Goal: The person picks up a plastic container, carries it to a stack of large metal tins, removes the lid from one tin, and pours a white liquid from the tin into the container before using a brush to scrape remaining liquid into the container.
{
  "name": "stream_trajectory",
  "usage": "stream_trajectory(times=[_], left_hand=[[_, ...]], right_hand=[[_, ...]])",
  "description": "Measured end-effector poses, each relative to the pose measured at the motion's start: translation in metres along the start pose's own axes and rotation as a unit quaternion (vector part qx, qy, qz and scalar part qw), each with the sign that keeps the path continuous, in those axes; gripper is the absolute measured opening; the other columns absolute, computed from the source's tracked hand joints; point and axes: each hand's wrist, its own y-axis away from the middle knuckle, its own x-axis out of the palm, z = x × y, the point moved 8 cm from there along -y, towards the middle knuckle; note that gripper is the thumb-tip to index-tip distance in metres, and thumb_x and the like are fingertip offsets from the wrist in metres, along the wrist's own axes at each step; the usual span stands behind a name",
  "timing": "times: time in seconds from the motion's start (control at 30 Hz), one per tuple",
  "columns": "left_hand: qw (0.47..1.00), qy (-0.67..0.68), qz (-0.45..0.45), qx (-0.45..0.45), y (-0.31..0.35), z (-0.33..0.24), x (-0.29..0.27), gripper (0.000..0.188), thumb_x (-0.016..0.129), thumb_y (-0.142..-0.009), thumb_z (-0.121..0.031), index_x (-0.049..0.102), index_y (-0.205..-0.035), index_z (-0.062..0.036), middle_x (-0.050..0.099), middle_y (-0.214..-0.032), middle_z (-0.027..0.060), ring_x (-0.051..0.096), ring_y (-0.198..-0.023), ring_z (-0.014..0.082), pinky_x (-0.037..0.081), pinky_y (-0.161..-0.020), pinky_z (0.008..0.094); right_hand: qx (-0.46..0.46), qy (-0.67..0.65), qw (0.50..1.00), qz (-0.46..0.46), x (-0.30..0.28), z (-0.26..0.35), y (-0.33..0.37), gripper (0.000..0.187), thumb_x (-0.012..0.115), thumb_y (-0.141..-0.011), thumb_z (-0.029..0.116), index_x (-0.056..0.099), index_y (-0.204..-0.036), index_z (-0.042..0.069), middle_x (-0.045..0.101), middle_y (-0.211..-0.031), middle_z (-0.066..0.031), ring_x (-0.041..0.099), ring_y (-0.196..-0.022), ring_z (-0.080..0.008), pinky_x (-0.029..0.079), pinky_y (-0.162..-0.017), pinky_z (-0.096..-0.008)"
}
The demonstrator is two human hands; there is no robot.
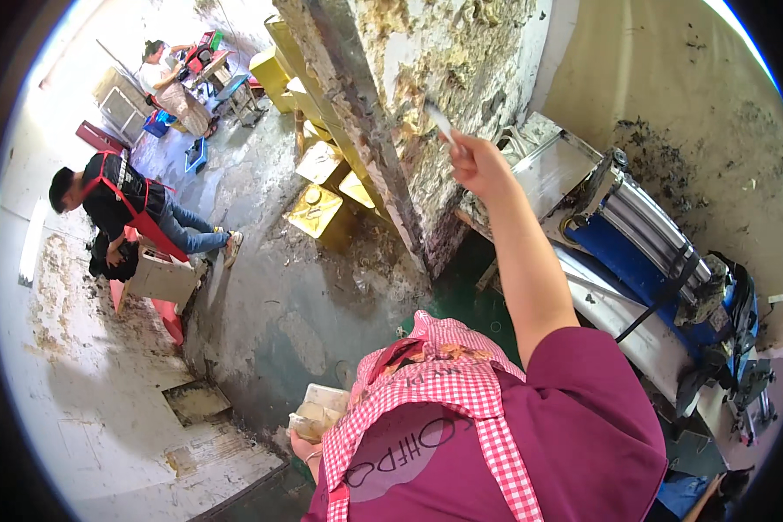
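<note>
My right hand (478, 163) is raised on an outstretched arm, its fingers closed round a small white-handled brush (441, 120). The brush's dark tip is at the peeling, stained wall (461, 61); whether it touches cannot be made out. Low at my left side, my left hand (304, 448) holds a clear plastic container (320, 409) with something pale in it. Its lid looks folded back, and most of that hand is hidden below the container and my red-checked apron (487, 409).
Yellow metal cans (315, 209) stand at the wall's foot. On the right lie metal frames and a blue-and-silver ladder-like piece (644, 235). A person in a red apron (135, 204) bends over a white box (161, 278) on the left; another person (174, 87) works farther back.
</note>
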Motion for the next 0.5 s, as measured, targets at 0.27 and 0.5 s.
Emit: stream_trajectory(times=[0.27, 0.5], left_hand=[[0.998, 0.041, -0.046, -0.019, -0.005, 0.02, -0.048, 0.035, 0.054, -0.091, -0.031, 0.061, -0.112, -0.0028, 0.066, -0.1, 0.011, 0.063, -0.09, 0.0255, 0.051, -0.083, 0.0401], [0.984, 0.155, -0.046, -0.072, 0.003, 0.01, -0.025, 0.052, 0.039, -0.095, -0.039, 0.049, -0.133, -0.0035, 0.053, -0.133, 0.0145, 0.053, -0.121, 0.0337, 0.044, -0.099, 0.0524]], right_hand=[[-0.522, 0.717, 0.359, -0.291, 0.083, 0.091, 0.092, 0.019, 0.054, -0.093, 0.01, 0.062, -0.108, 0.002, 0.063, -0.085, -0.0077, 0.055, -0.051, -0.0158, 0.042, -0.04, -0.0268], [-0.363, 0.88, 0.262, -0.162, 0.093, -0.011, 0.07, 0.035, 0.051, -0.091, 0.003, 0.056, -0.124, 0.01, 0.062, -0.101, -0.0056, 0.063, -0.066, -0.019, 0.052, -0.049, -0.0299]])
